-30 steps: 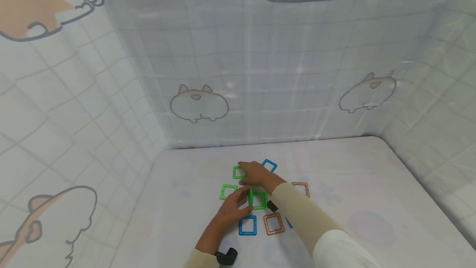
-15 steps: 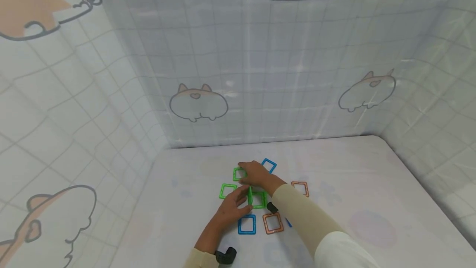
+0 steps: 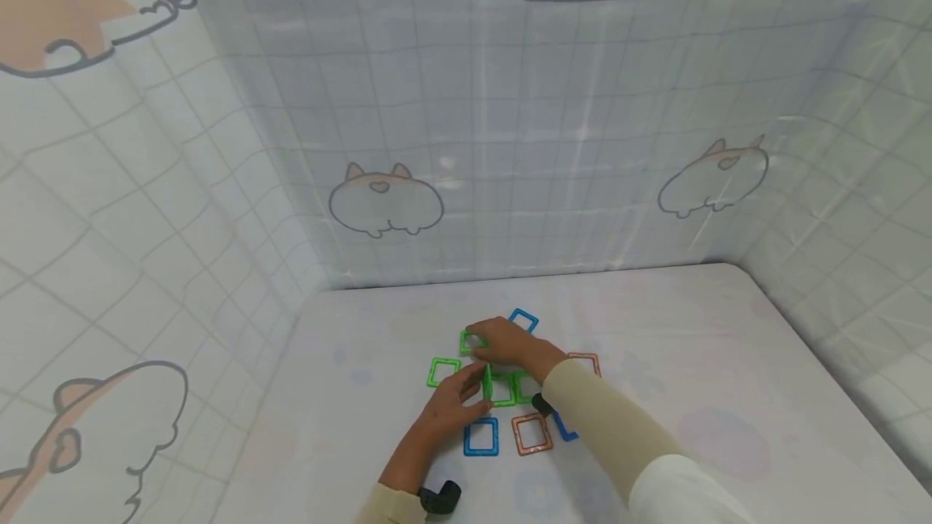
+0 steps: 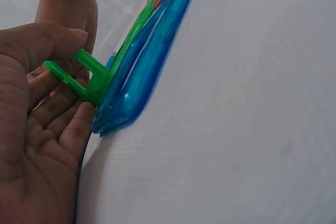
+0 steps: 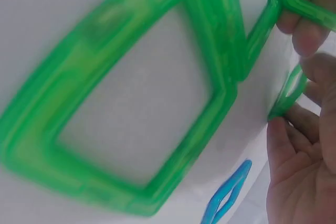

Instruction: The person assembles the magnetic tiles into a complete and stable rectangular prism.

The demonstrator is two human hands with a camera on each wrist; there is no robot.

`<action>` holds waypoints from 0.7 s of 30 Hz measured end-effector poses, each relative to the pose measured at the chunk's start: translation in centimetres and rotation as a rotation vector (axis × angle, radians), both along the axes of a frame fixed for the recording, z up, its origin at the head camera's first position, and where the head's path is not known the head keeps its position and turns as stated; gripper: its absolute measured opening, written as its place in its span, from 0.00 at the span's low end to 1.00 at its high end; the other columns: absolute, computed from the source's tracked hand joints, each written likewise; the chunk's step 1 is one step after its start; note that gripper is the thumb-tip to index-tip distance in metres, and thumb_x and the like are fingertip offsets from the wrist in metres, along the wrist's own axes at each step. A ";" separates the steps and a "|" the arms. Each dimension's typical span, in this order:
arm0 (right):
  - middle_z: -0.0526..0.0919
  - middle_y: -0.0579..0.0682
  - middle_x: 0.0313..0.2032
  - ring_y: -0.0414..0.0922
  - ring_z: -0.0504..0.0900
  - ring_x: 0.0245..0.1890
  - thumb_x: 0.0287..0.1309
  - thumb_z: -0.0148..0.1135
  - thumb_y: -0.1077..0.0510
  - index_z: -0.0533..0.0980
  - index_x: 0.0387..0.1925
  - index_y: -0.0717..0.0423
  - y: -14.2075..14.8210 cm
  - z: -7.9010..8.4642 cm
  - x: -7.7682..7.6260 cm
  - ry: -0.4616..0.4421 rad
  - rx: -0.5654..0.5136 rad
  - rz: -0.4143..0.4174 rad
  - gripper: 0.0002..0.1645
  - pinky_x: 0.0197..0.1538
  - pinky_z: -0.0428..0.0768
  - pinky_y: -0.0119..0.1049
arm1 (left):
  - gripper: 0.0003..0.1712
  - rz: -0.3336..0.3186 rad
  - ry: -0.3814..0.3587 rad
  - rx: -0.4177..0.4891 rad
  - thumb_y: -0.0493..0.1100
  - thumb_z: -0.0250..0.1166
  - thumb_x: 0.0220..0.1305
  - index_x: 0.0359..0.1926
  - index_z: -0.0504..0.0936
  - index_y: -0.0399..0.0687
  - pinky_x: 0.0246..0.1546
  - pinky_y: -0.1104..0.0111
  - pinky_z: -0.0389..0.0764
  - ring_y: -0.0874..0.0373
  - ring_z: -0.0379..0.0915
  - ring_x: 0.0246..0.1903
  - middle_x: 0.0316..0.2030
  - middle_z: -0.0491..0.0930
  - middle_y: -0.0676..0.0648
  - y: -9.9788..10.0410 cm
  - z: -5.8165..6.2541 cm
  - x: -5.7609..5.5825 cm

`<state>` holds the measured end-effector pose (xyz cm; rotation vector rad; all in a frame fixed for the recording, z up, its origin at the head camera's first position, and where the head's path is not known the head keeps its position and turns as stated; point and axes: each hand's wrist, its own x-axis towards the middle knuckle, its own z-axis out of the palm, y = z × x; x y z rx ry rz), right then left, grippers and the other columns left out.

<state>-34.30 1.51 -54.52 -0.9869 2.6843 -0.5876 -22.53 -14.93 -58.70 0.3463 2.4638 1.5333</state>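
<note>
In the head view, my left hand (image 3: 450, 404) holds an upright green square magnetic tile (image 3: 487, 383) between thumb and fingers. That tile stands at the left edge of a flat green tile (image 3: 502, 403), with another flat green tile (image 3: 518, 388) joined on its right. Reaching across behind them, my right hand (image 3: 506, 342) grips a green magnetic tile (image 3: 462, 344) at the back. The right wrist view shows this gripped tile (image 5: 289, 95) tilted at the fingers. Seen from the left wrist, the upright tile (image 4: 97, 80) meets the thumb, and part of it is hidden.
One loose green tile (image 3: 429, 373) lies to the left. Nearer me are a blue tile (image 3: 481, 453), an orange tile (image 3: 535, 450) and a partly covered blue tile (image 3: 565, 428). Another orange tile (image 3: 597, 365) and blue tile (image 3: 523, 312) lie farther back. Patterned curtains (image 3: 510, 144) surround the table (image 3: 655, 330).
My right hand has shifted slightly right, drawing the back green tile a little right and nearer. More of the second flat green tile now shows beside the right sleeve. My left hand stays almost still.
</note>
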 end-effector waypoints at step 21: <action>0.80 0.47 0.60 0.46 0.78 0.62 0.73 0.53 0.46 0.75 0.64 0.54 3.8 0.2 1.1 -0.060 -0.068 -0.007 0.25 0.66 0.75 0.44 | 0.43 0.003 0.000 0.001 0.55 0.69 0.63 0.75 0.62 0.55 0.66 0.55 0.72 0.50 0.69 0.67 0.71 0.66 0.47 -0.1 -0.5 -0.3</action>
